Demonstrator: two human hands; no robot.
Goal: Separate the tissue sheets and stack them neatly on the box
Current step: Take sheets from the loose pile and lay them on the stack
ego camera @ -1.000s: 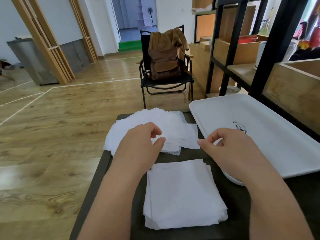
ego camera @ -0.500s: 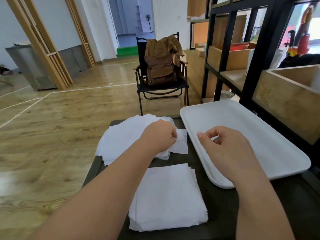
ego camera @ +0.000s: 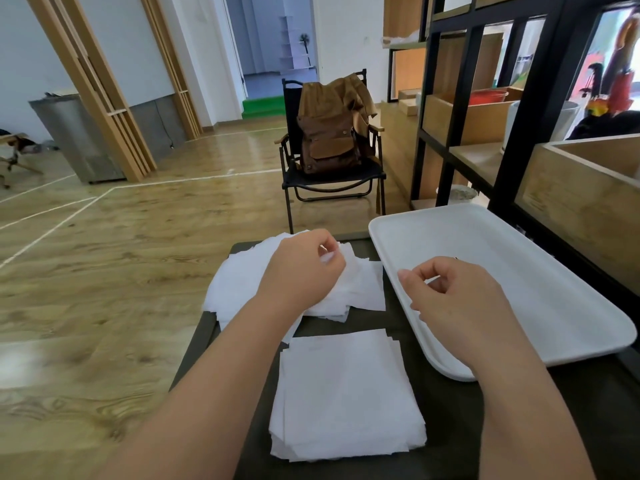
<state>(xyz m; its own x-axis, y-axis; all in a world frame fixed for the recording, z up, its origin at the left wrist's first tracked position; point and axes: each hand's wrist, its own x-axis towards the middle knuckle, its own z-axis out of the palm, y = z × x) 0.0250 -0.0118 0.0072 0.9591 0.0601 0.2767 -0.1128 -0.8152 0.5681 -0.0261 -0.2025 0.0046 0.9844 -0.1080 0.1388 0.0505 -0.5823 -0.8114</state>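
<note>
Head view: over the last second the left hand [ego camera: 304, 268] has gone forward from just above the near stack onto the loose pile of tissue sheets [ego camera: 242, 282] at the far end of the dark table [ego camera: 450, 410]. Its fingertips [ego camera: 329, 256] are now closed in a pinch on what looks like the edge of a top sheet, which seems slightly lifted. The right hand [ego camera: 453, 296] has barely shifted. It hovers over the near edge of the white tray [ego camera: 519, 258], thumb and forefinger curled toward each other but holding nothing. I read this as the start of peeling the next sheet off the pile, with the right hand ready to take the free corner.

The neat stack [ego camera: 346, 393] lies squared up on the table close to the person, between the two forearms and well short of both hands. The loose pile sits directly under the left hand and just left of the tray. No box is clearly visible; whether the dark surface is its top, I cannot tell.
</note>
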